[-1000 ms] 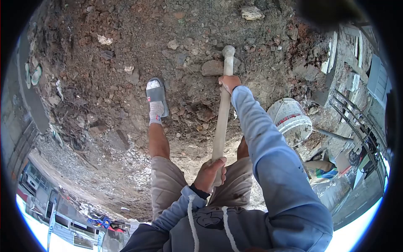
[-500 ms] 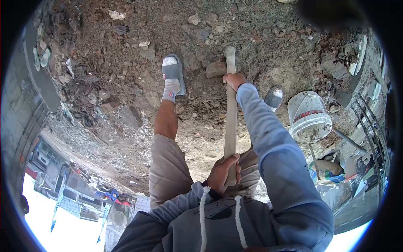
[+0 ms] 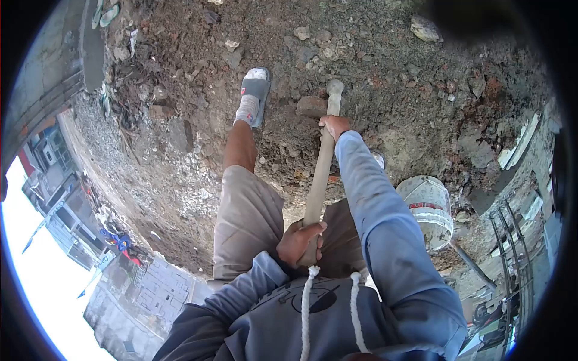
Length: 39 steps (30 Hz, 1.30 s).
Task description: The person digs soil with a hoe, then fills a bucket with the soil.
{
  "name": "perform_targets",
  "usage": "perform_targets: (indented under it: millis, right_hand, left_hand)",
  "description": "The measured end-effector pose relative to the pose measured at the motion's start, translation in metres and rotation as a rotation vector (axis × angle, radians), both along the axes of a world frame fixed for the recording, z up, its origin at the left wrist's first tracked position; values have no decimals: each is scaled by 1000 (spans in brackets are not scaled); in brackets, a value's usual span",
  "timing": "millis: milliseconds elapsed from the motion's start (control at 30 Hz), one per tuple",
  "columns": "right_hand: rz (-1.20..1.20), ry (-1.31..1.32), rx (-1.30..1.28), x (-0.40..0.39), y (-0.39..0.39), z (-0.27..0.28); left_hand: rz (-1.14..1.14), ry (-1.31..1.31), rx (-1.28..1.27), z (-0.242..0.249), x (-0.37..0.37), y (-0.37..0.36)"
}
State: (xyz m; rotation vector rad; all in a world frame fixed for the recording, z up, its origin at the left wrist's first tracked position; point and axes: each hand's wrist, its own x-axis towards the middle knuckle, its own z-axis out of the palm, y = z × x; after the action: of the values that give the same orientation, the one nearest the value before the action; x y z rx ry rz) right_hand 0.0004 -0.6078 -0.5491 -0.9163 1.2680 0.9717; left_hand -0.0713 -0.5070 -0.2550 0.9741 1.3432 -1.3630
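A long pale wooden handle (image 3: 321, 177) runs from my waist out over the rocky soil (image 3: 277, 147), its rounded knob at the far end. My left hand (image 3: 299, 242) is wrapped round the near end, close to my sweatshirt. Farther along, my right hand (image 3: 335, 126) grips it just below the knob, arm stretched out. Beside the knob lies a brownish stone (image 3: 312, 106). No tool head shows on the handle.
My sandalled foot (image 3: 255, 90) stands on the soil. A dirty white bucket (image 3: 426, 207) is at the right, with a pole (image 3: 474, 266) by it. Metal bars (image 3: 512, 259) lie farther right. Loose rocks and a pale rock (image 3: 425, 29) dot the ground.
The view has turned and shifted. The handle now slants more, its near end farther left with my left hand. Both hands keep their hold. My other foot is now mostly hidden behind my sleeve.
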Motion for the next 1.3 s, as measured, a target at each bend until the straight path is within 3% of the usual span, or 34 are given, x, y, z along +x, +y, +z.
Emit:
perform_targets:
  millis: [300, 500, 700, 833, 967, 1167, 1300]
  right_hand:
    - [43, -122, 27, -51, -44, 3]
    - [74, -113, -50, -29, -16, -2]
    - [311, -106, -103, -6, -5, 5]
    - [299, -60, -259, 2, 19, 13]
    - [224, 47, -259, 10, 19, -20]
    - [170, 101, 61, 27, -11, -30]
    - [183, 41, 53, 40, -10, -23]
  left_hand:
    - [54, -217, 65, -22, -112, -73]
    - [195, -297, -117, -21, -82, -13]
    - [432, -532, -296, -43, -79, 22]
    - [447, -524, -436, -31, -49, 72]
    - [304, -395, -390, -36, -38, 90]
    - [283, -495, -192, -16, -22, 30]
    - [273, -289, -110, 17, 22, 47]
